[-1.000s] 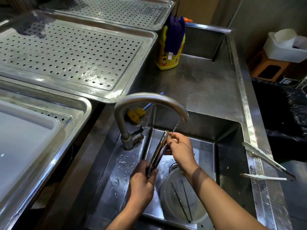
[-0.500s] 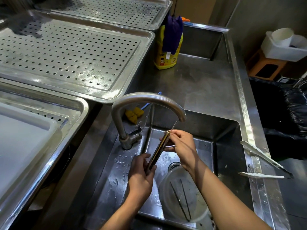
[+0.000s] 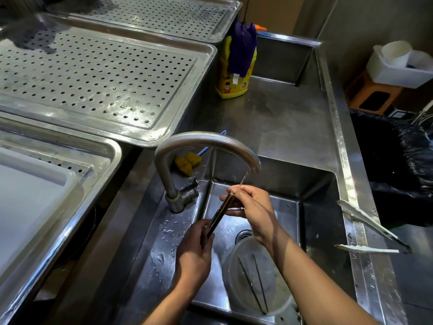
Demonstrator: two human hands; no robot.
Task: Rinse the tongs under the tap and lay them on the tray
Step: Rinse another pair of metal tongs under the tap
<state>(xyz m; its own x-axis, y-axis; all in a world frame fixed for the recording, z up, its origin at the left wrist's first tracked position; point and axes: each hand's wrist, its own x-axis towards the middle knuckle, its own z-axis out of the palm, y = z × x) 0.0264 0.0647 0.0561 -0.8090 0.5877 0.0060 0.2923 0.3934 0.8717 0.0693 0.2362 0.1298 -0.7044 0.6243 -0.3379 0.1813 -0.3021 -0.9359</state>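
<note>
**Slip risk at the tap**

My left hand (image 3: 194,252) has its grip clamped round the lower end of the tongs (image 3: 221,213). They slant upward, arms together, over the sink (image 3: 316,202). My right hand (image 3: 254,207) pinches their upper end just under the spout of the tap (image 3: 206,141), where a thin stream falls.

I judge the carry to the perforated tray (image 3: 93,78) the awkward part. It runs left past the tap's neck, so a careless swing could strike it. Nearer in, the metal looks wet and slick, and if either grip loosens the tongs could drop onto the clear tub (image 3: 255,277) in the basin, which holds two thin rods. Further right, a second pair of tongs (image 3: 370,228) overhangs the sink rim, and my right forearm could nudge it off.

At the left edge a steel tray carries a white board (image 3: 28,207). Beyond it lie the perforated tray and another behind. The steel surface (image 3: 281,118) is wet near the tap, with a yellow sponge (image 3: 187,161) beside it and a yellow bottle (image 3: 230,76) draped in a purple cloth further back. To the right stand a black bin bag (image 3: 398,172) and a white container (image 3: 398,64).
</note>
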